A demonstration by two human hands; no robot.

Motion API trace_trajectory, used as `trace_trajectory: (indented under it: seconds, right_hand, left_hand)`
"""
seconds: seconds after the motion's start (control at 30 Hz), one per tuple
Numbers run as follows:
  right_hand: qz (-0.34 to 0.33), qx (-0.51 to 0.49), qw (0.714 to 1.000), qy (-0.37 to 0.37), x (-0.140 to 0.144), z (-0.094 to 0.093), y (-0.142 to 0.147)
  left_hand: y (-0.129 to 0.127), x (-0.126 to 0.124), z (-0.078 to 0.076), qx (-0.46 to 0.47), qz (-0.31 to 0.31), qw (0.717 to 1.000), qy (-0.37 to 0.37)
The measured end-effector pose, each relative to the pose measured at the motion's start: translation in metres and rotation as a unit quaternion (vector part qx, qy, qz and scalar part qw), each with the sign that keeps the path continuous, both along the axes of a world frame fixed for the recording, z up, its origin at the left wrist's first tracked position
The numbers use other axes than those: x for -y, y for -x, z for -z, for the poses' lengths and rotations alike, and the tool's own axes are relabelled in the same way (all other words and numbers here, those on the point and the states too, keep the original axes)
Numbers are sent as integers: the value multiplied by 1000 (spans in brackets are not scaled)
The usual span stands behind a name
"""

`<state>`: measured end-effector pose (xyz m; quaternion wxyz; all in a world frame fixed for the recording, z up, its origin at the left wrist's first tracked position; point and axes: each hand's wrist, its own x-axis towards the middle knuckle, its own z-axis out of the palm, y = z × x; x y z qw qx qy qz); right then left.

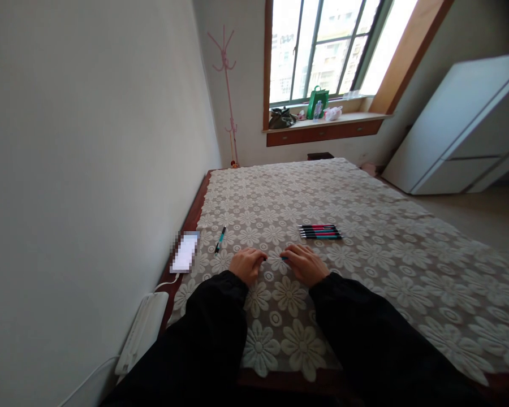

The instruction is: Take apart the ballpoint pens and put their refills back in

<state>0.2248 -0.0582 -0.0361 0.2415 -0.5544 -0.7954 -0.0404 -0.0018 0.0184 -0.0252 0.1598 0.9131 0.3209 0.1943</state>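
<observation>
My left hand (246,264) and my right hand (305,263) rest close together on a flower-patterned cloth (365,254), both in black sleeves. Between them they pinch a thin pen part (275,259); a blue-green end shows at my right fingertips. A single teal pen (220,239) lies on the cloth to the upper left of my left hand. A neat row of several pens (320,232), red and teal with black tips, lies just beyond my right hand.
A phone (185,252) lies at the cloth's left edge, with a white cable running to a white device (142,330) by the wall. A white cabinet (462,130) stands at right. Bags sit on the windowsill (322,120); a pink coat stand (227,85) is in the corner.
</observation>
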Motion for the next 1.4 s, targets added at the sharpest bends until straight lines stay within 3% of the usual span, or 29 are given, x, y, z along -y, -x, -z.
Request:
trace_trajectory:
  seconds: [0.17, 0.3, 0.43, 0.67, 0.9, 1.1, 1.4]
  right_hand:
    - [38, -17, 999, 18, -6, 7, -23]
    - [27, -34, 999, 1, -6, 5, -24]
    - [-25, -81, 996, -21, -3, -1, -5]
    - [-63, -107, 992, 30, 1, 3, 16]
    - [-40, -134, 987, 73, 3, 1, 11]
    - [-24, -163, 983, 77, 2, 0, 10]
    - [-9, -126, 988, 85, 0, 5, 8]
  left_hand:
    - [0, -1, 0, -11, -68, 998, 0]
    - [0, 0, -1, 6, -36, 999, 13]
    - [-1, 2, 1, 56, 5, 998, 38]
    - [-3, 0, 7, 144, 26, 984, 106]
    - [-1, -2, 7, 114, -12, 991, 73]
    - [0, -4, 6, 95, -11, 994, 54]
    - [2, -4, 3, 31, -4, 999, 30]
